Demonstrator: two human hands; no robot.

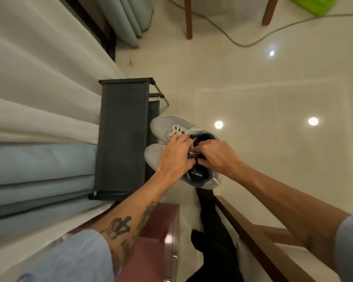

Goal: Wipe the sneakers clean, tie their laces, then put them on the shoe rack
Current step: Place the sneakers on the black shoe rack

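Two grey sneakers lie side by side on the floor, toes toward the black shoe rack (pixel 121 137). The far sneaker (pixel 171 124) shows white laces. The near sneaker (pixel 154 154) has a dark lining and its heel points at me. Over the near sneaker's tongue, my left hand (pixel 174 154) and my right hand (pixel 214 154) meet, fingers curled and pinching its laces (pixel 194 155). The knot itself is hidden by my fingers.
Pale curtains (pixel 39 98) hang left of the rack. A maroon stool (pixel 153 239) and a black trouser leg (pixel 212 231) are below my arms. A wooden frame (pixel 253 237) runs at lower right. Chair legs (pixel 189 19) and a cable (pixel 243 44) lie on the tiled floor beyond.
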